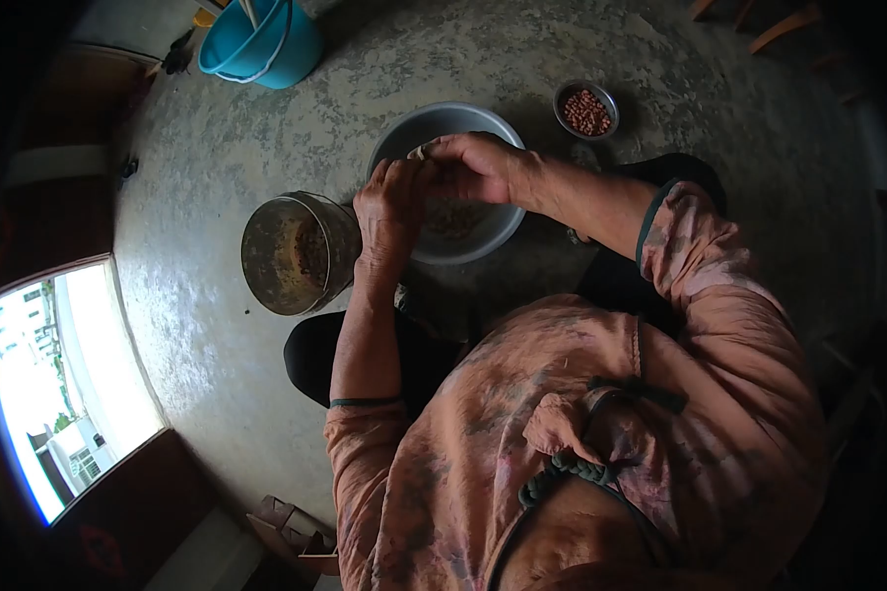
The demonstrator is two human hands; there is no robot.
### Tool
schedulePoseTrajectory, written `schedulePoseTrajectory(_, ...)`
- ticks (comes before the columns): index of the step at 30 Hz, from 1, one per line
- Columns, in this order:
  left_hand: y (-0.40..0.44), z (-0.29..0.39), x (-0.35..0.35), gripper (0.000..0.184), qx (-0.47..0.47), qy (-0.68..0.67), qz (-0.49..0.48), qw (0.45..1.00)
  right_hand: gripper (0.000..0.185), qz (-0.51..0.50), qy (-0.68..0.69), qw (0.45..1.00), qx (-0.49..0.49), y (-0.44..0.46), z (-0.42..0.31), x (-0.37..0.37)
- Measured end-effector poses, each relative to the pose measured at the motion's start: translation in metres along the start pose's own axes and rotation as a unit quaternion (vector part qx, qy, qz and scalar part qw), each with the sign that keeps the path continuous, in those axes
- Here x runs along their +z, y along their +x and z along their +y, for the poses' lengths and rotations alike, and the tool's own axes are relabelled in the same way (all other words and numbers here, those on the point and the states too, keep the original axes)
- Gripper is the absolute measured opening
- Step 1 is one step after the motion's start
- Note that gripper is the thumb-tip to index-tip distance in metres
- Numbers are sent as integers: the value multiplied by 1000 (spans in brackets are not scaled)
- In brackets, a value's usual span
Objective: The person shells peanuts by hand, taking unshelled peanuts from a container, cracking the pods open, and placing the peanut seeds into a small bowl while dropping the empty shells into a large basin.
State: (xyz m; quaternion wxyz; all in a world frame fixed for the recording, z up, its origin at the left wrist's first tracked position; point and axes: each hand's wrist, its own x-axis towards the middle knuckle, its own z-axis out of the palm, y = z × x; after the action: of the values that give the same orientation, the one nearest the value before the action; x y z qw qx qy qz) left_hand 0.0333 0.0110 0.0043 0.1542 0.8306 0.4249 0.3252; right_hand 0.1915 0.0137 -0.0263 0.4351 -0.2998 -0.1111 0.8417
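Note:
My left hand point(392, 202) and my right hand point(475, 165) meet above a wide grey metal basin point(508, 231). The fingers of both are closed together. A small pale piece point(421, 153) shows at the fingertips of my right hand; it is too small to name. What my left fingers hold, if anything, is hidden. Small brownish bits point(453, 219) lie in the basin's bottom, partly covered by my hands. Left of my left wrist stands a metal pail point(266, 258) with reddish-brown pieces inside. A small metal bowl point(560, 106) of reddish nuts sits beyond the basin, to the right.
A blue bucket point(301, 49) with a white handle stands on the concrete floor point(197, 177) at the upper left. Wooden furniture legs point(784, 30) show at the upper right. A bright opening point(79, 384) is on the left. My knees flank the basin and pail.

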Motion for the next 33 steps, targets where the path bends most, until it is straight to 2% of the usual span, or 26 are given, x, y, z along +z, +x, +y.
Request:
schedulePoseTrajectory(3, 0, -5, -1, 9, 30, -36, 24, 999, 17, -7, 41, 999, 9, 3, 4, -3)
schedulePoseTrajectory(6, -4, -11, 0, 14, -103, -123, 38, 986, 20, 7, 51, 999, 19, -3, 1, 5)
schedulePoseTrajectory(7, -4, -12, -3, 16, -184, -196, 37, 962, 21, 10, 50, 998, 22, -4, 1, 7)
schedulePoseTrajectory(9, -4, -10, -15, 21, -340, -335, 37, 878, 25, 15, 36, 999, 20, -4, 0, 6)
schedulePoseTrajectory(13, -12, -37, -39, 22, -389, -498, 151, 760, 27, 30, -12, 999, 21, 1, -3, -8)
schedulePoseTrajectory(15, -22, -66, -51, 22, -424, -479, 217, 738, 27, 18, -12, 1000, 12, 3, -8, -21)
schedulePoseTrajectory(17, -48, -121, -58, 24, -455, -506, 286, 675, 29, 43, -25, 999, -10, 1, -19, -29)
schedulePoseTrajectory(20, -83, -170, -72, 30, -541, -457, 370, 601, 30, 59, -19, 997, -54, -5, -38, -46)
schedulePoseTrajectory(23, -119, -201, -75, 34, -541, -503, 379, 558, 27, 114, -33, 989, -92, -3, -51, -81)
schedulePoseTrajectory(24, -118, -199, -74, 32, -556, -472, 392, 561, 26, 128, -51, 985, -102, -2, -54, -93)
schedulePoseTrajectory(27, -115, -192, -73, 28, -523, -501, 299, 622, 24, 221, -56, 966, -123, 3, -66, -130)
schedulePoseTrajectory(28, -102, -178, -71, 25, -529, -486, 307, 624, 22, 232, -54, 961, -143, 3, -72, -141)
schedulePoseTrajectory(29, -95, -166, -67, 25, -508, -539, 279, 611, 21, 270, -64, 948, -160, 0, -79, -153)
schedulePoseTrajectory(31, -84, -144, -58, 27, -455, -641, 219, 578, 32, 353, -82, 910, -202, 2, -97, -186)
schedulePoseTrajectory(33, -72, -110, -43, 33, -450, -709, 145, 523, 45, 431, -90, 873, -209, -3, -113, -210)
